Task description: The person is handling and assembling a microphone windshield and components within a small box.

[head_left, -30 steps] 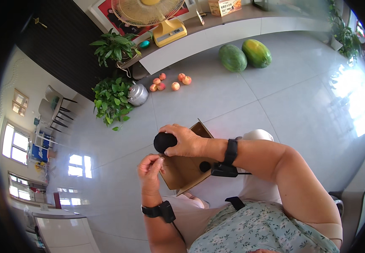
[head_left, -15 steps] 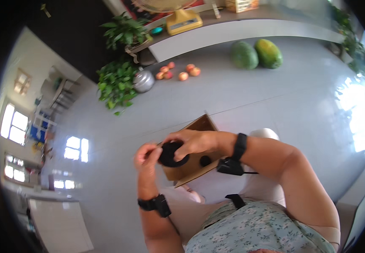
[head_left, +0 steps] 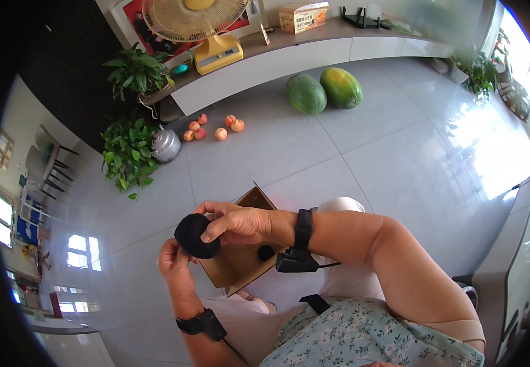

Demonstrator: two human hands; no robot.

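A round, dull black ball (head_left: 195, 237), possibly wound yarn, is held above the left side of an open cardboard box (head_left: 223, 274). My right hand (head_left: 238, 224) grips it from the right, thumb on top and fingers behind. At the ball's lower left edge, the fingers of my left hand (head_left: 174, 259) are pinched together; what lies between them is too small to make out. A smaller black round thing (head_left: 266, 253) rests inside the box, near its right wall. Each wrist wears a black band with a small device.
The box stands on the grey tiled floor (head_left: 289, 159) before my knees. Farther off lie several peaches (head_left: 200, 133), a metal kettle (head_left: 166, 145), leafy plants (head_left: 127, 156) and two large green melons (head_left: 306, 94). A yellow fan (head_left: 218, 54) stands on the long low cabinet (head_left: 265, 67).
My view has shifted, so the room's things appear farther left. The black ball is now turned with its rounded side showing, still in my right hand; my left fingers have moved to its lower edge.
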